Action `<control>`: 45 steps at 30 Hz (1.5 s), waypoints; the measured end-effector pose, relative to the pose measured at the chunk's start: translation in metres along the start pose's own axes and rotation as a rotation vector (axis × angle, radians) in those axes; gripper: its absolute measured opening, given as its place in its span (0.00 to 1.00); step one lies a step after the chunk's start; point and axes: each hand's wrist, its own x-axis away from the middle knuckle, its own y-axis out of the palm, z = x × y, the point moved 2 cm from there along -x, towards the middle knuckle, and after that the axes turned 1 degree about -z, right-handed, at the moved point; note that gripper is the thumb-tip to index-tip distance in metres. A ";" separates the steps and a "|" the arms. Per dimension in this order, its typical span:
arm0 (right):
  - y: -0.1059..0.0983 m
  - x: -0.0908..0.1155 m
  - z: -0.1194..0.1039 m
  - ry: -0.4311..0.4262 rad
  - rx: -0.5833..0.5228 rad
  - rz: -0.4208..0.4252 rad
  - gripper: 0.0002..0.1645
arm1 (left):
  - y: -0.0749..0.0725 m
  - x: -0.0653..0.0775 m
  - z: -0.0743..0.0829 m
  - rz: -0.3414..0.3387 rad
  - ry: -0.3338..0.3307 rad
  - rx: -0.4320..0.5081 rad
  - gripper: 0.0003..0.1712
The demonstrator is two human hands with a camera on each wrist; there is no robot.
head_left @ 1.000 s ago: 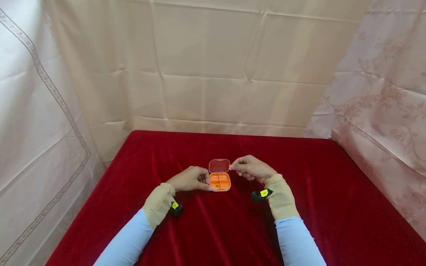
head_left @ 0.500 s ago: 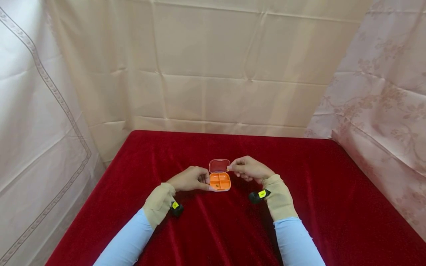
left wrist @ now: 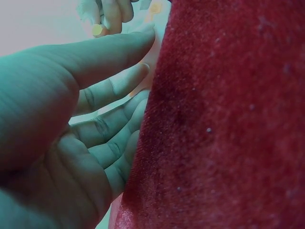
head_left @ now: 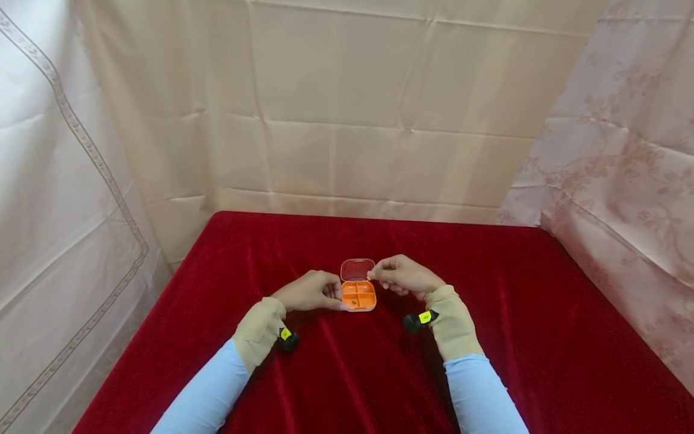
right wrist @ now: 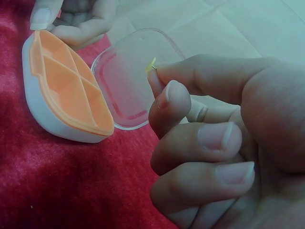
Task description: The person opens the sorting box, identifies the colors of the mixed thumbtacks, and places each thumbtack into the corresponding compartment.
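Observation:
On the red cloth stands an orange-and-white pill box [head_left: 358, 292] with four-way dividers and its clear lid [head_left: 357, 269] folded back. A small greenish-yellow thing [head_left: 354, 302] lies in its front left compartment. My left hand [head_left: 311, 291] grips the box's left side, the thumb at the near corner and the fingers farther back. My right hand [head_left: 403, 274] pinches a yellow thumbtack [right wrist: 151, 65] between thumb and index finger, beside the lid's right edge; its thin metal pin shows in the right wrist view. The other right fingers curl loosely towards the palm.
Red velvet cloth [head_left: 488, 289] covers the table. A beige curtain [head_left: 347, 120] hangs behind its back edge, with a white cloth [head_left: 54, 181] at left and a flowered one [head_left: 634, 150] at right. Each wrist carries a small black camera.
My right hand has shifted slightly left with the thumbtack, from beside the lid to its lower right corner. The left hand and the pill box stay in place.

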 end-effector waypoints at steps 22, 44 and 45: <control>0.019 -0.003 -0.003 0.041 0.022 -0.045 0.16 | 0.001 -0.001 0.001 -0.010 0.003 0.003 0.11; 0.047 -0.009 -0.012 0.105 0.099 0.070 0.10 | 0.000 -0.002 -0.002 -0.026 -0.002 0.016 0.13; 0.048 -0.010 -0.012 0.107 0.111 0.078 0.10 | 0.000 -0.002 -0.002 -0.024 -0.003 0.017 0.13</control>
